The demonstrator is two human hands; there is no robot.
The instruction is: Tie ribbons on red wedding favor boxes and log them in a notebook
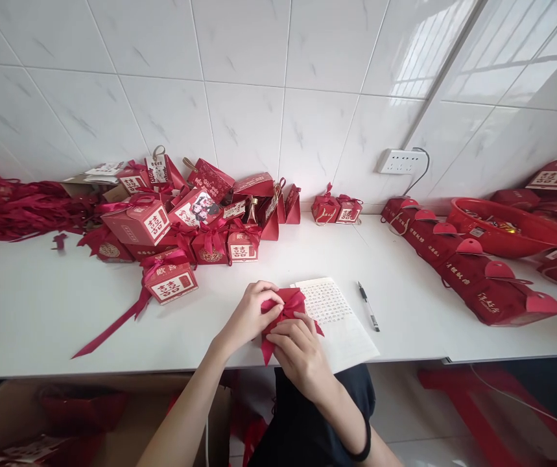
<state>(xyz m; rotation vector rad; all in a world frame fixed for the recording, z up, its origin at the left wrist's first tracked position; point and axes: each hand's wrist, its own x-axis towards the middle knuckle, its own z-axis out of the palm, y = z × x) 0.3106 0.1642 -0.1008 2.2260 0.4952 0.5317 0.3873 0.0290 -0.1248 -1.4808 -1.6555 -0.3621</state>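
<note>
White marbled tiles (239,52) rise behind a pale surface (229,344). Near its front edge, between the two hands, sits a small red box (288,291) with a ribbon bow (296,306) across its top.

The left hand (250,312) comes in from the side, thumb and fingers apparently clamped together on the ribbon close to the knot. The right hand (302,350) curls over the near side; its fingers touch the bow and box, though whether they pinch the ribbon or merely steady it I cannot tell.

To shape this well, I would keep the left pinch tight at the knot while easing the loops out evenly, so that nothing slips or twists. Light pressure from the right should suffice; pressing harder could dent the card. Satin like this probably slides readily, so small tugs seem safer than one strong pull.

Just beside the box, perhaps partly under it, lies a handwritten sheet (351,340), with a pen (368,306) to its right. Farther left, a finished-looking box (171,285) trails a long tail before a heap of boxes (137,220). Well to the right stand a row of boxes (458,259) and a red basin (502,241).
</note>
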